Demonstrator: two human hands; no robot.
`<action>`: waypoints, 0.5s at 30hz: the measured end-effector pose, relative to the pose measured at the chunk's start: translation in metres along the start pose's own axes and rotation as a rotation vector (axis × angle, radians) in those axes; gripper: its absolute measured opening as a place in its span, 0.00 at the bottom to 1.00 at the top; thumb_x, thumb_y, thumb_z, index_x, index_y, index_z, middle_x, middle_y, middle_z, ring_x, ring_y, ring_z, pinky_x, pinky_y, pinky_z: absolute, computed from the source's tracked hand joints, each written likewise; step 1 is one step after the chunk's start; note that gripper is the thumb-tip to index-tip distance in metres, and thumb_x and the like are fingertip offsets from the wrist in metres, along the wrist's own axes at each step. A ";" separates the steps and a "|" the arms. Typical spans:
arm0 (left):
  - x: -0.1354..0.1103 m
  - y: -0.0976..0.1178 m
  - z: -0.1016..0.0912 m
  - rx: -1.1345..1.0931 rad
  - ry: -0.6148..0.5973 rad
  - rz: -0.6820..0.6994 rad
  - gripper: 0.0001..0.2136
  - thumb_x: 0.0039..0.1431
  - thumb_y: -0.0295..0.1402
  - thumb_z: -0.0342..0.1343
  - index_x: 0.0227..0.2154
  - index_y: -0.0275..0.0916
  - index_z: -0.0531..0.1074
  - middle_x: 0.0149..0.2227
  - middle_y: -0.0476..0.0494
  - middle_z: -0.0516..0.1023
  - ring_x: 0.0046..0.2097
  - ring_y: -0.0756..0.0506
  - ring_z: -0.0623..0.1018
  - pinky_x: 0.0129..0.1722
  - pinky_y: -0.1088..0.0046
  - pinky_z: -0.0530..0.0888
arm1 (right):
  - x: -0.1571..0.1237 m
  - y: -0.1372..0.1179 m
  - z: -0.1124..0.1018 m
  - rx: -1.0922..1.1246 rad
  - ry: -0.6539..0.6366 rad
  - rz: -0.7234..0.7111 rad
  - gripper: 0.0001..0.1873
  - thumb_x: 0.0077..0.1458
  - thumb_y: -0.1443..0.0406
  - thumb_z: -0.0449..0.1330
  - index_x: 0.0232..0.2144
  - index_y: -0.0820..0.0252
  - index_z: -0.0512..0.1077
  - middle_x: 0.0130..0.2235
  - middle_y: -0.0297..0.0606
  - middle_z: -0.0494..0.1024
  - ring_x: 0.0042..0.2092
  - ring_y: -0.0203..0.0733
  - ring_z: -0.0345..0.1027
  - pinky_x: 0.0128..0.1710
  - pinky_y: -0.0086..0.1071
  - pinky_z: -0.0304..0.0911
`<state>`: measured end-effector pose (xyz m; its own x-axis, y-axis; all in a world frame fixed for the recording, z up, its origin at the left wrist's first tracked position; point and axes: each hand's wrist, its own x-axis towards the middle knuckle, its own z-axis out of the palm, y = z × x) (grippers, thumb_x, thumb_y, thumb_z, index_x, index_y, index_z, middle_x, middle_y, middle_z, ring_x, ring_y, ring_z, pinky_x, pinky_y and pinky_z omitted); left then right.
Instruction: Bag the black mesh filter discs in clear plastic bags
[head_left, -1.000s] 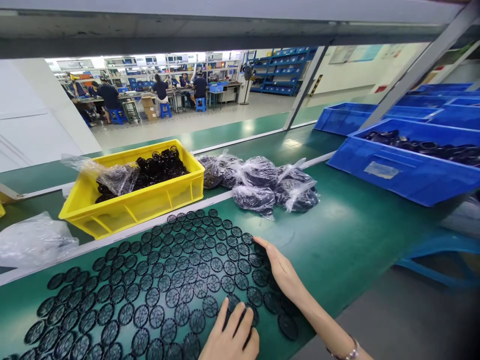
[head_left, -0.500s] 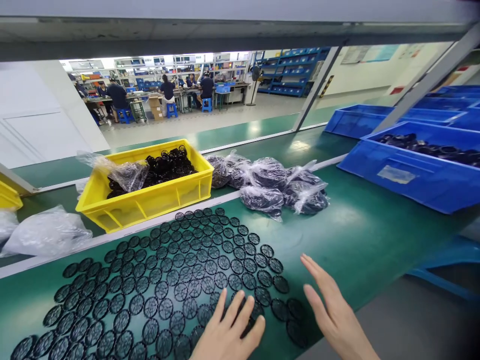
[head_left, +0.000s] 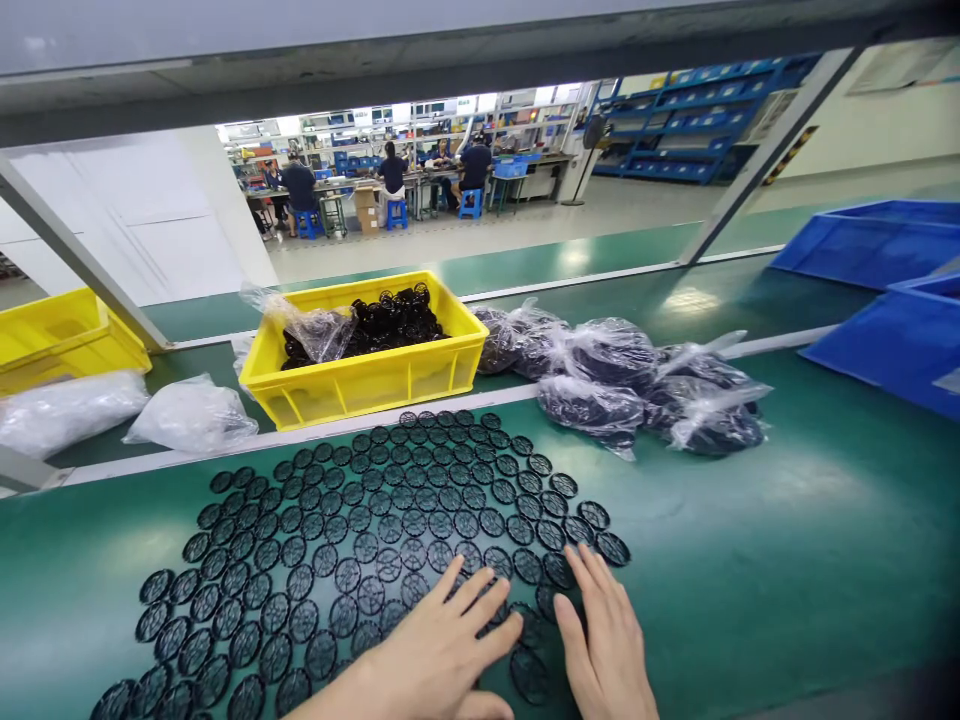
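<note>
Many black round plastic rings with spokes (head_left: 300,582) lie flat in a single layer over the green work surface (head_left: 750,560). My left hand (head_left: 457,625) is spread palm down over the near right part of the layer, its fingertips on or just above the rings; the parts under the palm are hidden. To its right, my right hand (head_left: 604,630) is open, thumb apart from the fingers, with its fingertips at the right edge of the layer. A few rings show between the two hands. Neither hand grips anything.
Behind the rings stands a yellow bin (head_left: 375,385) of black parts with a plastic bag. Right of it lie several clear bags (head_left: 592,410) of black parts. White bags (head_left: 193,418) and another yellow bin (head_left: 67,335) are left, blue bins (head_left: 900,340) right. People sit far back.
My right hand has moved left to the edge of the rings, closer to my left hand. Rings at the right edge sit nearer the rest. The view has turned left.
</note>
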<state>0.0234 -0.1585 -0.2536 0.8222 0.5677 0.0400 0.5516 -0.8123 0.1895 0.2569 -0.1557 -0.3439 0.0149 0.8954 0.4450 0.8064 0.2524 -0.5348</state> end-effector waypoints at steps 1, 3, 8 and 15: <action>-0.003 -0.002 0.002 -0.006 -0.003 -0.012 0.33 0.68 0.53 0.41 0.67 0.35 0.54 0.70 0.34 0.55 0.71 0.36 0.53 0.69 0.50 0.50 | -0.001 -0.006 0.003 0.004 -0.006 -0.003 0.29 0.69 0.56 0.43 0.69 0.49 0.48 0.68 0.44 0.58 0.68 0.58 0.50 0.65 0.63 0.47; -0.008 -0.006 0.006 -0.009 -0.007 -0.036 0.33 0.68 0.53 0.44 0.67 0.37 0.54 0.70 0.35 0.55 0.71 0.36 0.53 0.69 0.49 0.50 | -0.003 -0.016 0.005 0.003 -0.025 -0.023 0.29 0.69 0.57 0.44 0.70 0.50 0.47 0.69 0.43 0.57 0.69 0.57 0.48 0.65 0.62 0.47; -0.012 -0.014 0.011 0.085 0.017 -0.043 0.35 0.65 0.50 0.52 0.68 0.37 0.53 0.71 0.38 0.54 0.71 0.37 0.54 0.68 0.50 0.57 | 0.016 -0.008 -0.024 -0.004 0.004 -0.092 0.24 0.69 0.62 0.47 0.65 0.51 0.58 0.65 0.41 0.65 0.67 0.52 0.54 0.62 0.53 0.57; -0.016 -0.031 0.022 0.362 0.360 0.036 0.33 0.64 0.56 0.48 0.63 0.37 0.64 0.65 0.42 0.67 0.68 0.39 0.60 0.69 0.55 0.53 | 0.069 0.093 -0.100 -0.169 0.028 -0.274 0.14 0.67 0.58 0.53 0.46 0.49 0.77 0.45 0.38 0.81 0.54 0.51 0.69 0.51 0.46 0.65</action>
<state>-0.0039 -0.1449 -0.2820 0.7765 0.4968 0.3876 0.5893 -0.7903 -0.1675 0.3917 -0.1072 -0.2909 -0.2022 0.7914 0.5769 0.8692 0.4164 -0.2666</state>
